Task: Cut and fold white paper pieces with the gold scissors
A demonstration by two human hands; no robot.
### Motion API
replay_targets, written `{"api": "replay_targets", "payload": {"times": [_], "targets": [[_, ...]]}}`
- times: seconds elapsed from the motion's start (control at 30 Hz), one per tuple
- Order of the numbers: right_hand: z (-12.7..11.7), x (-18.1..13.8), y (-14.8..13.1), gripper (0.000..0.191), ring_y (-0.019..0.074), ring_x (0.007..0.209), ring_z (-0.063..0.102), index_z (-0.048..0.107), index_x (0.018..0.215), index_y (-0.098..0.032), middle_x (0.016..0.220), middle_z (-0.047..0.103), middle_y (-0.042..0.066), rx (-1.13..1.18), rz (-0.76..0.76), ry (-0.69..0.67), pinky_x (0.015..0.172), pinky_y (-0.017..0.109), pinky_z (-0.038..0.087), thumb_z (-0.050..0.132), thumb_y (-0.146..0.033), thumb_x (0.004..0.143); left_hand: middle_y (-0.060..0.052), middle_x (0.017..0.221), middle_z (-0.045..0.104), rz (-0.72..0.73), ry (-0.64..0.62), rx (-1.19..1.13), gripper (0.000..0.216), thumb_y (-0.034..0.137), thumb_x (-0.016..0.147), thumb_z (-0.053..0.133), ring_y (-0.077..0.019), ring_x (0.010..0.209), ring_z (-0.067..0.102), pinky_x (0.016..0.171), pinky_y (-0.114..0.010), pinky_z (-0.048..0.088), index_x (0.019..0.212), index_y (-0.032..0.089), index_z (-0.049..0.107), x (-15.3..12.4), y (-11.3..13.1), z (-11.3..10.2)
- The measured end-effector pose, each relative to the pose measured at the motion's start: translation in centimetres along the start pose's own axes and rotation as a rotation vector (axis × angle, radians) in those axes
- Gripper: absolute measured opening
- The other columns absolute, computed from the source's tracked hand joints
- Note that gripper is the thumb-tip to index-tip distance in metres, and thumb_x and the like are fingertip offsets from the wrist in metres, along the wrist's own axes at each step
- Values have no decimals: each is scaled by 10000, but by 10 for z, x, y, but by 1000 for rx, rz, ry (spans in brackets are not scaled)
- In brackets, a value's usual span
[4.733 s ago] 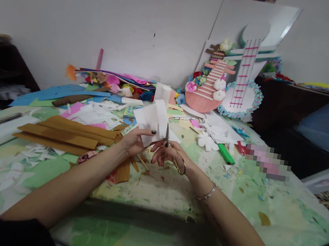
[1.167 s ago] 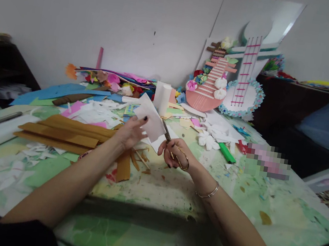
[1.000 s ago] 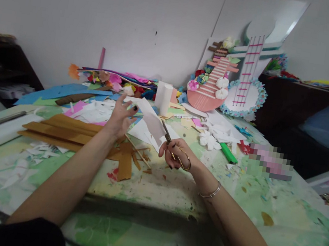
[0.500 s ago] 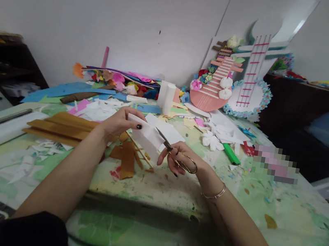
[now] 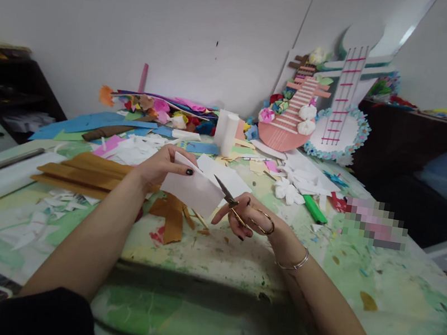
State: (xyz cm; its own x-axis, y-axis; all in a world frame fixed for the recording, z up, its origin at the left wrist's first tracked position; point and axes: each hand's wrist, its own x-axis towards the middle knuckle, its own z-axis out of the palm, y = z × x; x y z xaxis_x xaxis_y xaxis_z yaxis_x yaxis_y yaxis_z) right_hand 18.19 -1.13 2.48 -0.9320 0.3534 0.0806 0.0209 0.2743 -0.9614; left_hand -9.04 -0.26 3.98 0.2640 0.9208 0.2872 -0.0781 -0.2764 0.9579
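Note:
My left hand [image 5: 167,168] pinches a sheet of white paper [image 5: 193,188] between thumb and fingers, held above the table. In my right hand [image 5: 243,216] is a pair of scissors [image 5: 230,197] with gold-coloured handles, its blades pointing up and left beside the paper's right edge. Whether the blades touch the paper I cannot tell. Behind it, another piece of white paper [image 5: 226,175] lies on the table. Brown paper scraps [image 5: 168,218] and a thin stick [image 5: 200,218] are below the held sheet.
Folded brown paper [image 5: 82,172] and a paper trimmer [image 5: 1,175] are at the left. White scraps [image 5: 141,149], a green roll [image 5: 315,209] and a white paper flower [image 5: 288,191] lie around. Two paper instruments [image 5: 285,126] lean at the back right.
The white sheet has turned so its face shows broader and flatter. My right hand and the scissors have shifted slightly right, away from the paper.

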Motion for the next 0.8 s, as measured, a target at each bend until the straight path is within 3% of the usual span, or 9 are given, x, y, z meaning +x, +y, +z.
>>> {"api": "replay_targets", "payload": {"times": [0.3, 0.8], "targets": [[0, 0, -4, 741, 58, 321, 415, 673, 933, -34, 472, 547, 9, -26, -6, -25, 363, 196, 381, 307, -674, 857, -90, 685, 664, -36, -34, 79, 169, 225, 508, 801, -225, 680, 631, 563, -285, 491, 646, 155, 734, 0, 4, 6], [-1, 0, 4, 601, 47, 289, 381, 680, 899, -46, 446, 548, -3, 17, -4, 23, 331, 177, 337, 392, -574, 877, -96, 740, 676, -34, -36, 109, 154, 235, 539, 780, -201, 654, 613, 527, -248, 445, 660, 151, 732, 0, 2, 3]]}}
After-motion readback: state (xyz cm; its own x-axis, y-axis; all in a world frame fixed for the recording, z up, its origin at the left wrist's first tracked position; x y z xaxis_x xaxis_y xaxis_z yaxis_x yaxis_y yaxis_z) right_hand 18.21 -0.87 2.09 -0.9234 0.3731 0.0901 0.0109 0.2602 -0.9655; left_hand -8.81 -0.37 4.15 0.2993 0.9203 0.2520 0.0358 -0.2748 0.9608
